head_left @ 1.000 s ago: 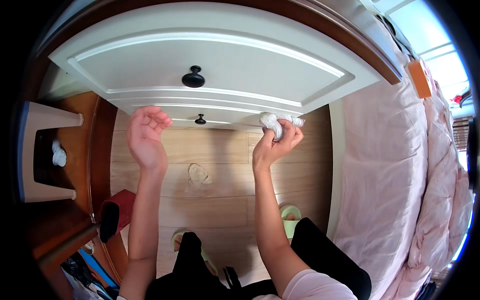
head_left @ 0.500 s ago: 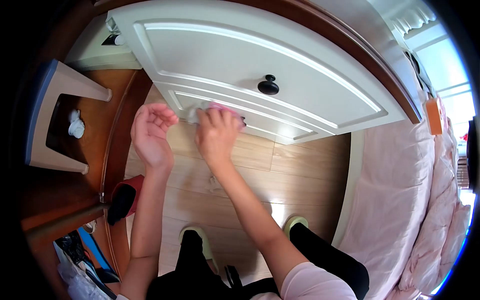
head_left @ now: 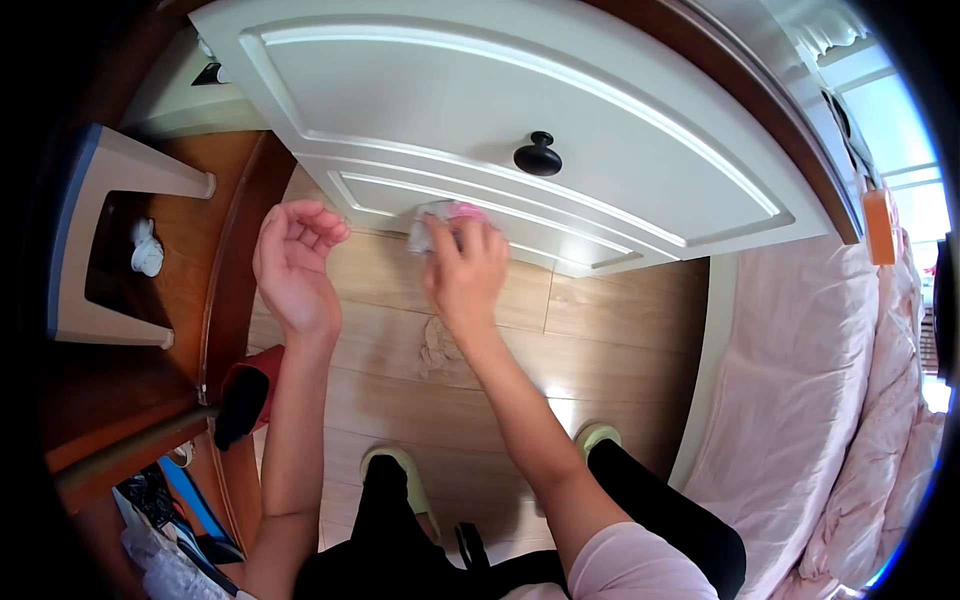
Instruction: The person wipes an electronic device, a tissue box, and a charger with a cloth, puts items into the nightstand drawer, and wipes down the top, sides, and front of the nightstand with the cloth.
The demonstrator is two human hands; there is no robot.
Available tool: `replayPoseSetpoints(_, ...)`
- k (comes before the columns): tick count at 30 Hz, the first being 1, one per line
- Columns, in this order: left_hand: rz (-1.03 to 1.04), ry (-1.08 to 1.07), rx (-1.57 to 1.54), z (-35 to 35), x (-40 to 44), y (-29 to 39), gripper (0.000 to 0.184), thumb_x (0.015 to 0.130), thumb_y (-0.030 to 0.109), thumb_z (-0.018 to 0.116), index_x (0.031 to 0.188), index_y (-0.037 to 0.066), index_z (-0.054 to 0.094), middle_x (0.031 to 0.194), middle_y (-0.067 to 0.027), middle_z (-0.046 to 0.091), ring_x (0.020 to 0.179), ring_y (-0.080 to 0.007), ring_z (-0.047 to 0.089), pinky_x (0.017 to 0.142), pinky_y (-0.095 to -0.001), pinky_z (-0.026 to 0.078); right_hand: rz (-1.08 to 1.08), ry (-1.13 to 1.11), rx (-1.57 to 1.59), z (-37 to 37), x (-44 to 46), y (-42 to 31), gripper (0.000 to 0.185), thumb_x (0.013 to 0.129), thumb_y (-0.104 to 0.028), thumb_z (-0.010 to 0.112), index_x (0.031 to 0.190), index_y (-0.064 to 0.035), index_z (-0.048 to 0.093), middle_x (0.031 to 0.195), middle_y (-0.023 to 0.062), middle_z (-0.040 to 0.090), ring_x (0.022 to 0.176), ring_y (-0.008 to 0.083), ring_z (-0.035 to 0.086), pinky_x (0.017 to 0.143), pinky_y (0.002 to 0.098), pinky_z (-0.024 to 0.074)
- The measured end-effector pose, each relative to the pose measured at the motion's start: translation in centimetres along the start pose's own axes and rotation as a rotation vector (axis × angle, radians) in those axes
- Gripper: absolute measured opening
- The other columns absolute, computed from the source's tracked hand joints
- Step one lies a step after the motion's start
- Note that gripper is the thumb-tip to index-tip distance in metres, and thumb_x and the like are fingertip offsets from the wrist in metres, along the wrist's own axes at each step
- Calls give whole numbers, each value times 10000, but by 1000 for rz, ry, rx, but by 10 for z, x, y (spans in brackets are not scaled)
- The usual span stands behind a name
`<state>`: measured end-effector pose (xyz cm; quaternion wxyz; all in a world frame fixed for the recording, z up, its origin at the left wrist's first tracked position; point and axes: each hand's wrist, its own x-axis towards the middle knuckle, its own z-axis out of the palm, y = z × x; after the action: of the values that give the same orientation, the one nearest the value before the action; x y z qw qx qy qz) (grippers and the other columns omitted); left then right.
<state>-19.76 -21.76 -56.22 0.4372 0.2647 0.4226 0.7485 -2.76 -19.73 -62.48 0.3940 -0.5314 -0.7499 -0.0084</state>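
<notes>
My right hand (head_left: 467,270) presses a pink and greyish-white cloth (head_left: 430,225) against the lower drawer front (head_left: 560,232) of a white cabinet. The fingers cover much of the cloth. Above them, a round black knob (head_left: 538,155) sits on the upper drawer front (head_left: 420,95). To the left, my left hand (head_left: 300,260) hangs in the air palm up, its fingers loosely curled and nothing in them. A crumpled beige piece (head_left: 440,348), perhaps cloth or paper, lies on the wooden floor (head_left: 590,320) below my right wrist.
At the left, a beige and blue stool (head_left: 75,240) lies near a brown wooden shelf unit (head_left: 225,270), with a small white object (head_left: 147,248) beside it. A red and black item (head_left: 250,400) hangs by my left forearm. A bed with pink bedding (head_left: 790,370) lines the right side.
My right hand and the cloth have shifted to the right along the lower drawer front. More of the beige piece on the floor shows. My left hand has barely moved.
</notes>
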Motion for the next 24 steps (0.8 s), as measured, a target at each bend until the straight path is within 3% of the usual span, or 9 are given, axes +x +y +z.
replayPoseSetpoints(6, -41, -36, 4, 17, -3, -18, 351, 1052, 280, 408, 1026, -1, 617, 900, -84, 632, 852, -181, 609, 813, -339, 505, 214, 126, 87, -32, -11, 12, 564, 708, 52, 639, 1228, -161, 690, 1069, 142, 533, 929, 319, 474, 815, 413, 423)
replayPoseSetpoints(9, -50, -89, 3, 28, -4, -27, 359, 1046, 278, 401, 1020, -6, 619, 887, -94, 637, 836, -194, 614, 804, -345, 505, 299, 350, -49, -46, -13, 13, 566, 703, 47, 643, 1224, -170, 696, 1063, 142, 527, 936, 322, 476, 824, 412, 430)
replayPoseSetpoints(13, -84, -110, -13, 33, -9, -40, 356, 1045, 271, 396, 1017, -7, 617, 899, -99, 637, 846, -200, 615, 799, -352, 508, 241, 93, -69, -34, -14, 18, 541, 701, 49, 641, 1198, -155, 700, 1003, 137, 489, 922, 324, 493, 810, 425, 446)
replayPoseSetpoints(14, -95, -127, -22, 33, -9, -44, 352, 1052, 270, 395, 1022, -3, 615, 917, -91, 631, 865, -191, 612, 806, -351, 507, 322, 39, 39, -23, -18, 20, 506, 717, 44, 633, 1180, -148, 700, 1005, 127, 489, 903, 323, 502, 816, 442, 457)
replayPoseSetpoints(17, -118, -89, 20, 43, -15, -47, 351, 1024, 249, 400, 996, -21, 622, 854, -118, 643, 804, -214, 623, 776, -353, 510, 399, 50, 176, -28, -19, 22, 482, 734, 43, 616, 1173, -140, 698, 997, 122, 519, 917, 330, 526, 838, 443, 468)
replayPoseSetpoints(20, -112, -54, 29, 47, -18, -49, 345, 1017, 235, 399, 983, -21, 628, 840, -117, 638, 798, -213, 620, 772, -353, 511, 341, 160, 268, -17, -39, 59, 510, 731, 95, 560, 1185, -102, 684, 1059, 136, 540, 940, 283, 561, 982, 439, 475)
replayPoseSetpoints(24, -128, -63, 28, 41, -15, -48, 341, 1013, 229, 401, 974, -20, 631, 844, -111, 636, 804, -211, 615, 782, -347, 507, 386, 462, 106, -45, -53, 101, 451, 743, 123, 510, 1148, -26, 641, 1107, 123, 539, 906, 260, 582, 880, 385, 515)
